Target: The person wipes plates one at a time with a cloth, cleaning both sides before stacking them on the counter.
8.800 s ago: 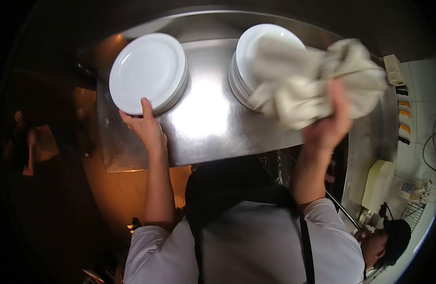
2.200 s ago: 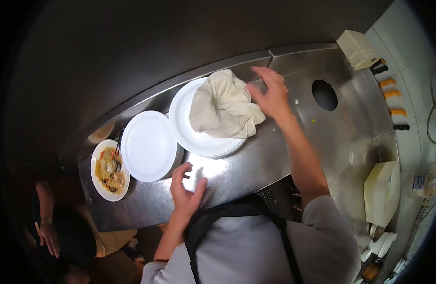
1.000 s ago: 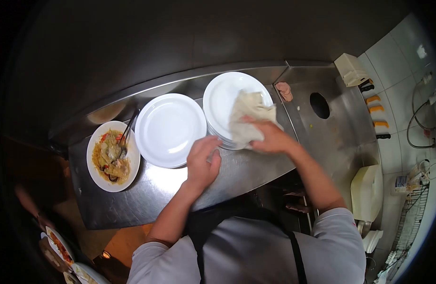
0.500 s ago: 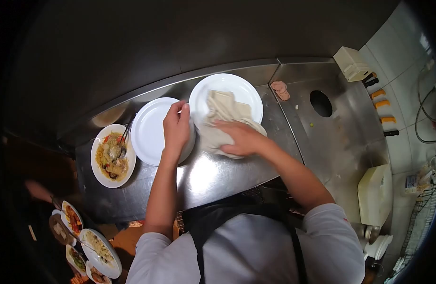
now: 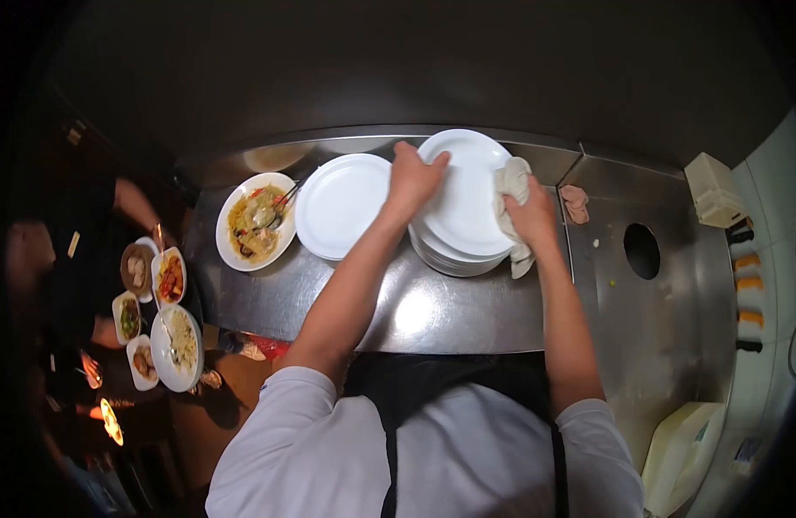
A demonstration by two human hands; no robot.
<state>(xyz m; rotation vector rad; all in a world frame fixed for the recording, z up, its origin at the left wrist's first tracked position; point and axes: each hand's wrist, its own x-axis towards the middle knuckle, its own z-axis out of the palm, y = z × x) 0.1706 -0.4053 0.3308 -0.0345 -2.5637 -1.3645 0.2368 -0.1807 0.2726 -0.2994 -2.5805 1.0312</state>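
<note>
Plate (image 5: 463,194) atop the stack (image 5: 454,255), tilted between my hands: left hand (image 5: 412,175) grips its nine-o'clock rim, right hand (image 5: 531,214) — clamped on the cloth (image 5: 511,184) — wipes the three-o'clock rim; food dish (image 5: 256,221) stands well apart.

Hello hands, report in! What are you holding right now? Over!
Left hand grips top plate of the stack. Right hand presses cloth on its rim. Second plate stack and noodle dish sit close left.

We see a steel surface (image 5: 467,315) with a round hole (image 5: 642,250) | dark wall behind | white tiled wall (image 5: 773,173) at right | dim room at left, glare on the steel.
</note>
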